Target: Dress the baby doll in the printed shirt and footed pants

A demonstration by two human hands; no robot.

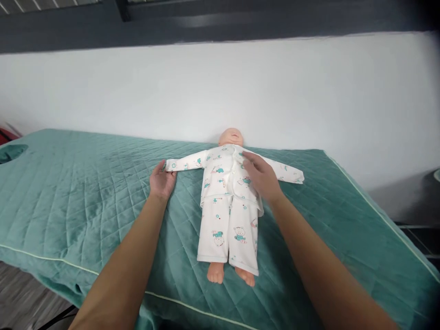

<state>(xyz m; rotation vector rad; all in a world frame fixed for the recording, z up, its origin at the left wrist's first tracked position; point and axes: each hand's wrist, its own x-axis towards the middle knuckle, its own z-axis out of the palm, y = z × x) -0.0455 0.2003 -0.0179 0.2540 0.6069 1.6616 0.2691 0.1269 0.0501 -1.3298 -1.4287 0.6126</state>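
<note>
A baby doll (231,136) lies on its back in white pajamas printed with small animals. Its pajama top (220,176) is closed down the front, and both sleeves are spread out sideways. The pajama trousers (215,229) cover the legs, leaving the bare feet (215,273) showing. At the cuff of the sleeve on the left (187,163), my left hand (162,182) is palm up with the cuff between thumb and fingers; the fingertips are partly hidden. My right hand (263,176) is over the chest near the front buttons, fingers stretched out, holding nothing.
The doll rests on a green quilted bed cover (103,192) with pale piping. Behind the bed stands a white wall (154,91) with a dark ledge (220,23) above. Grey floor (27,298) shows at the lower left.
</note>
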